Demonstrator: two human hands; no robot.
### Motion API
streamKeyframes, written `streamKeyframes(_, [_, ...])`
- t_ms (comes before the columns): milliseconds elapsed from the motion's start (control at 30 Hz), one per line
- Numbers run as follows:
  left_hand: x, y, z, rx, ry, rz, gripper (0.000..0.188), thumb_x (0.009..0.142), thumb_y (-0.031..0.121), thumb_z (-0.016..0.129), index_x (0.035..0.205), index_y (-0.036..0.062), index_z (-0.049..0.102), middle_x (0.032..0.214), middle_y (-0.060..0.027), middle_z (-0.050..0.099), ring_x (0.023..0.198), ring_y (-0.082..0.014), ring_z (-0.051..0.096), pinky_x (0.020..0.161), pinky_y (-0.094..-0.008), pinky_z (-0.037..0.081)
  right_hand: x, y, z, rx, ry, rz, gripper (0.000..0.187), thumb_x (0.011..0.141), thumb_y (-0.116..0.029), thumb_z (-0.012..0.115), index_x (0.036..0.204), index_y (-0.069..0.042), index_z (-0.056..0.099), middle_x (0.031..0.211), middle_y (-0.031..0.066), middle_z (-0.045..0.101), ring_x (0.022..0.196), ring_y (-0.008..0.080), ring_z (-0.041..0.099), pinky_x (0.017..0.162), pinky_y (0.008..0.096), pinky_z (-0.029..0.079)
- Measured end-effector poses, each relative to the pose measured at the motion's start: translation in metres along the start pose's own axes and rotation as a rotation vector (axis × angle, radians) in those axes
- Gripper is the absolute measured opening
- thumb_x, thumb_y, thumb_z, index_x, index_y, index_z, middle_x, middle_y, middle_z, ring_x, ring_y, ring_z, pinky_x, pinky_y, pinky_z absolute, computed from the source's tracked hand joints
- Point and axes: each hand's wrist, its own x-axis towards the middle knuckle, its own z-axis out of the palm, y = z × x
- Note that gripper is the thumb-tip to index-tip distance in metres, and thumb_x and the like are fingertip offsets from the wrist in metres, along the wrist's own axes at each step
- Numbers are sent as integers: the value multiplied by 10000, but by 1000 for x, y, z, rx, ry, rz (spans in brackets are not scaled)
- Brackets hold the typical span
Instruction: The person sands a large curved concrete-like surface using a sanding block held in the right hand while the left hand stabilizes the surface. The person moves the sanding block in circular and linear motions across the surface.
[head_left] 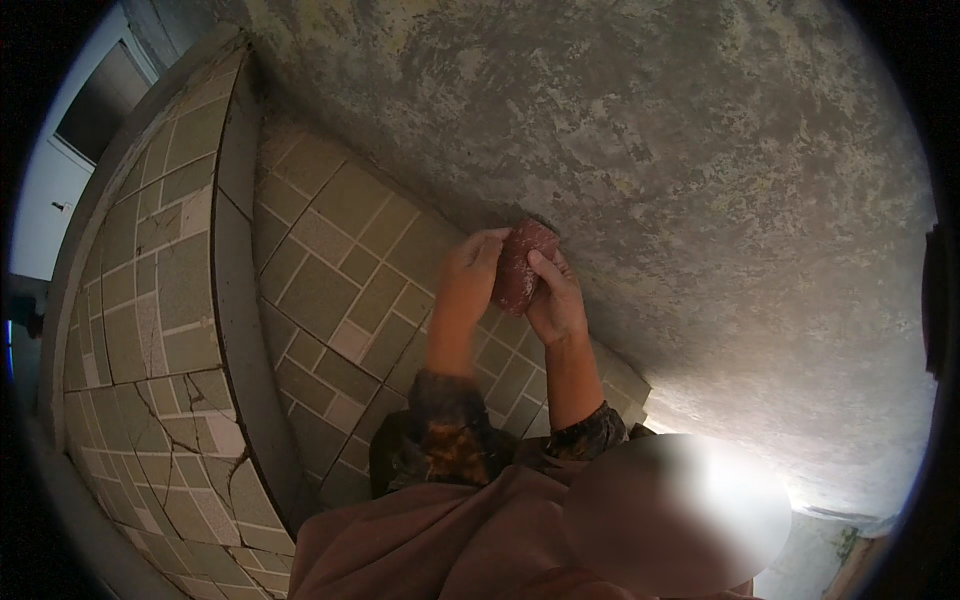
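Between my hands is a reddish-brown, roughly rectangular piece of sandpaper (519, 272) with pale, dusty wear marks. It is held up close to the grey wall. My right hand (560, 298) grips its right side, the thumb pressed on the front face and the fingers partly hidden behind. At the upper left edge, my left hand (468, 268) is closed with its fingertips against the sheet. Whether anything backs the sandpaper cannot be made out.
A mottled plaster wall (700, 180) with patchy, worn paint rises ahead and to the right. Below lies a tiled floor (330, 270). On the left, a raised tiled ledge (150, 330) with cracks has a dark edge. Beyond it is a pale door (50, 200). Bright light falls at lower right.
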Motion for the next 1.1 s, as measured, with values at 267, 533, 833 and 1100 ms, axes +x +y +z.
streamKeyframes(267, [-7,-2,-4,-124,96,51,214,907,74,644,1105,15,588,965,-83,657,889,-156,617,788,-301,501,-6,-8,4,-523,83,11,376,934,-189,682,1267,-30,612,1230,127,652,1158,236,612,991,348,474])
streamKeyframes(533, [0,-24,4,18,582,141,167,921,64,635,1071,29,571,956,-86,628,878,-163,599,789,-313,480,-93,-93,-4,-1606,517,-1300,397,938,-44,633,1330,-21,573,1420,198,536,1383,327,436,1122,445,376])
streamKeyframes(833, [38,-73,44,77,567,196,180,959,140,625,1059,5,560,932,-106,615,847,-221,590,780,-367,468,-77,-158,-58,-1953,976,-1583,673,963,-481,574,1499,-108,413,1607,207,240,1513,417,101,1180,670,39])
streamKeyframes(1100, [42,-82,58,-6,580,256,196,997,193,577,1047,5,551,952,-140,629,886,-268,601,824,-386,465,3,-36,-14,-2785,123,-994,610,927,-251,538,1521,-258,397,1617,-26,294,1469,257,252,1009,726,176])
